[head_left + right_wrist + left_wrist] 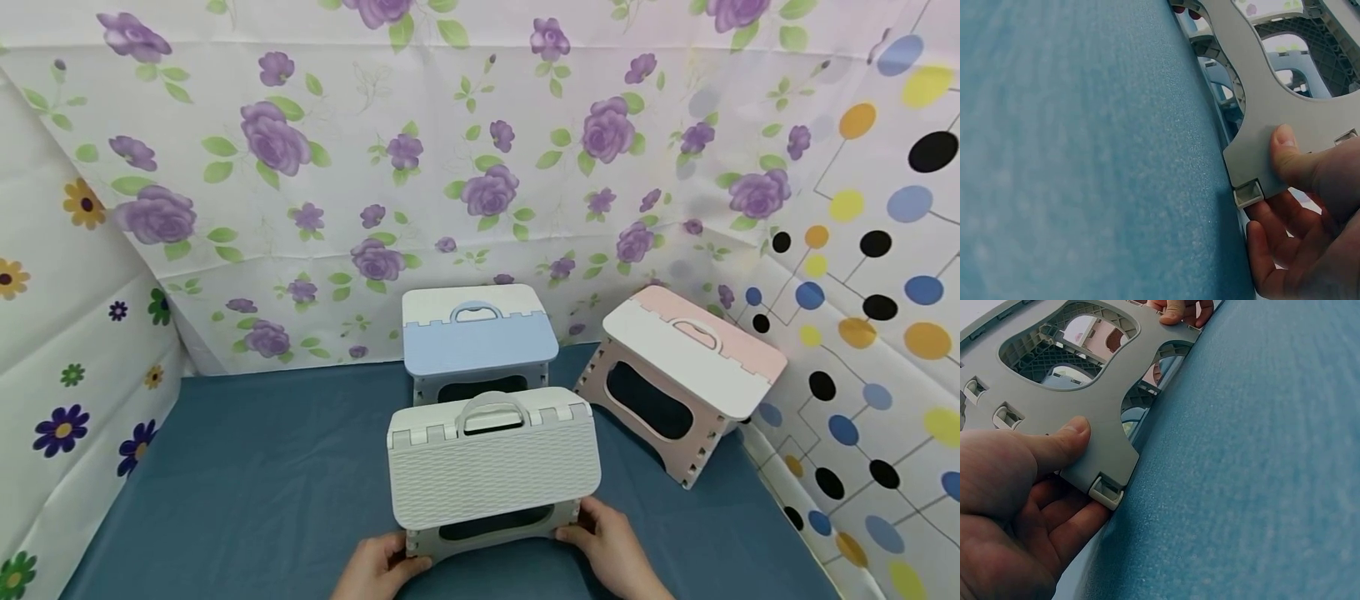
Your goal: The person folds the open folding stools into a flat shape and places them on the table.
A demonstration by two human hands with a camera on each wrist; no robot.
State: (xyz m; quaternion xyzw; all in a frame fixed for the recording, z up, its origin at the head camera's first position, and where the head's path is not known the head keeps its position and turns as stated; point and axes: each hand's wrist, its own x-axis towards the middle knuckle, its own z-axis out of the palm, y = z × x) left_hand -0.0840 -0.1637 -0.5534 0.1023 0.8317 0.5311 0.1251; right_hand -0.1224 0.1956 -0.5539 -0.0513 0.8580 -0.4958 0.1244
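Note:
A grey-white folding step stool (495, 471) with a woven-texture top and a carry handle stands unfolded at the front of the blue-covered table. My left hand (382, 567) grips its near left leg, the thumb on the front panel (1094, 447) and the fingers curled behind the edge. On the other side my right hand (611, 546) holds the near right leg low down, thumb (1285, 147) on the face and fingers around the back. Both hands are close to the table surface.
Behind it stands a blue and white folding stool (480, 337), its lower part partly hidden. A pink and white folding stool (686, 367) stands angled at the right, close to the dotted wall cloth (862, 408). Flowered cloth (322, 242) hangs behind the blue table cover (247, 467).

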